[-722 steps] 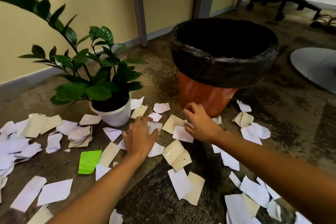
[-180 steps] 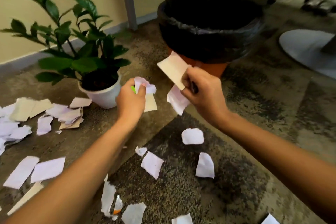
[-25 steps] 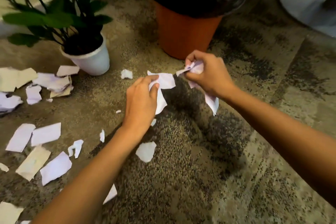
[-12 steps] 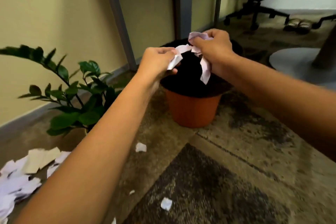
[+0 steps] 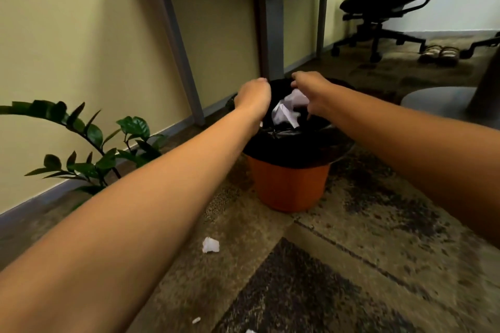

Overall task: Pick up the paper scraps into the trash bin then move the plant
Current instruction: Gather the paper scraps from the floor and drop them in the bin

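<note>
Both my hands hang over the mouth of the orange trash bin (image 5: 287, 186), which has a black liner. My left hand (image 5: 253, 98) is on the left of the opening and my right hand (image 5: 311, 92) on the right, fingers pointing down. White paper scraps (image 5: 288, 111) fall loose between them into the liner. One crumpled scrap (image 5: 210, 244) lies on the carpet before the bin, and tiny bits (image 5: 196, 320) lie nearer. The plant (image 5: 94, 149) stands left of the bin; my left forearm hides its pot.
A yellow wall and grey desk legs (image 5: 177, 40) stand behind the bin. An office chair (image 5: 378, 8) and sandals (image 5: 438, 53) are at the back right. A grey round base (image 5: 438, 101) sits right of the bin.
Both hands have lowered over the bin and let go of the scraps, which now drop into the liner. My head has tilted up, and the scrap pile at left has left the view.
</note>
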Demonstrator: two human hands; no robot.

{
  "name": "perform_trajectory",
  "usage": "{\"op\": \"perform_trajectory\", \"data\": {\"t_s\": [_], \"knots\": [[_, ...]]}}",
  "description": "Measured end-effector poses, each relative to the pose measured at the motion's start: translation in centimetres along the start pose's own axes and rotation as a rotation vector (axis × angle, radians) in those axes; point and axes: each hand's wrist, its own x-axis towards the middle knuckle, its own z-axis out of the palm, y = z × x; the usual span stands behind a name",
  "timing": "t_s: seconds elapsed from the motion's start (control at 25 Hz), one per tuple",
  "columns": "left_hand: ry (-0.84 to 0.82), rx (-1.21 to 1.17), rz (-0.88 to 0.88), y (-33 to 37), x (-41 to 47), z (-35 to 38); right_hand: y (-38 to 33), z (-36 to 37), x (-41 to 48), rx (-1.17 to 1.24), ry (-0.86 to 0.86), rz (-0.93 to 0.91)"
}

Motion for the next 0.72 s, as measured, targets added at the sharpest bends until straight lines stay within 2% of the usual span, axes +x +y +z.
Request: {"op": "perform_trajectory", "data": {"t_s": [0.08,0.16,0.24,0.32,0.4,0.48,0.56,0.72], "knots": [[0.152,0.313,0.171,-2.0,-0.8,-1.7,0.2,0.5,-1.1,-0.096,0.061,-0.068],[0.138,0.399,0.297,-3.7,-2.5,-3.6,0.5,1.0,-2.8,-0.271,0.174,-0.212],[0.081,0.482,0.393,-5.5,-3.1,-5.2,1.1,2.1,-5.0,-0.441,0.247,-0.467],[0.051,0.594,0.527,-6.9,-3.8,-7.5,1.9,3.6,-7.4,-0.508,0.256,-0.660],[0.045,0.706,0.618,-7.9,-5.0,-9.9,3.3,5.5,-9.7,-0.562,0.207,-0.751],[0.046,0.767,0.651,-8.6,-6.8,-12.8,5.7,7.7,-12.5,-0.701,0.073,-0.797],[0.041,0.838,0.642,-9.6,-9.1,-16.4,8.1,9.9,-16.0,-0.905,-0.149,-0.862],[-0.085,1.011,0.595,-14.6,-13.9,-24.0,11.6,11.9,-22.3,-1.170,-0.567,-1.189]]}}
